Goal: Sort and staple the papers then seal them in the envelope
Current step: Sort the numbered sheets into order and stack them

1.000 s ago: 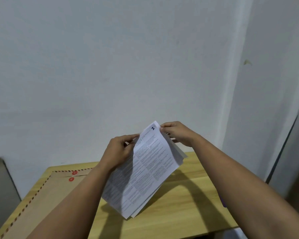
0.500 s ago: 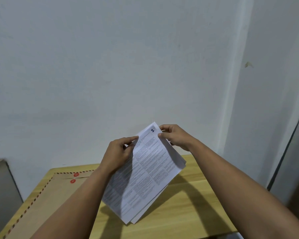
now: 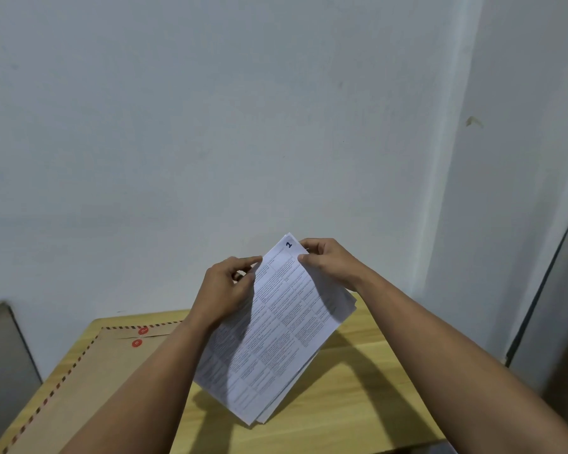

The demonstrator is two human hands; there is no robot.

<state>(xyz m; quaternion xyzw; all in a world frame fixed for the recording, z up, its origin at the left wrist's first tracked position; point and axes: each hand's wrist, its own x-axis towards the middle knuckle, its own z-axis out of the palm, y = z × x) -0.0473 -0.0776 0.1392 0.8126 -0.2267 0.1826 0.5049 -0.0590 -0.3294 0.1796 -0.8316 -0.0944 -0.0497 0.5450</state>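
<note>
A stack of printed white papers (image 3: 276,335) is held up above the wooden table (image 3: 358,394), tilted, its lower corner close to the tabletop. The top sheet bears a handwritten number in its upper corner. My left hand (image 3: 225,290) grips the stack's upper left edge. My right hand (image 3: 325,262) pinches the upper right corner between thumb and fingers. A large brown envelope (image 3: 89,375) with a red-and-dark striped border and two red string-tie discs lies flat on the table's left part, partly under my left forearm. No stapler is visible.
A white wall stands right behind the table. A grey cabinet or box (image 3: 0,352) sits beside the table at the left. A dark vertical edge, perhaps a door frame (image 3: 538,296), runs at the right.
The papers and both hands sit slightly lower in the view than one second ago, as the camera tilted a little. The grip on the stack is the same.
</note>
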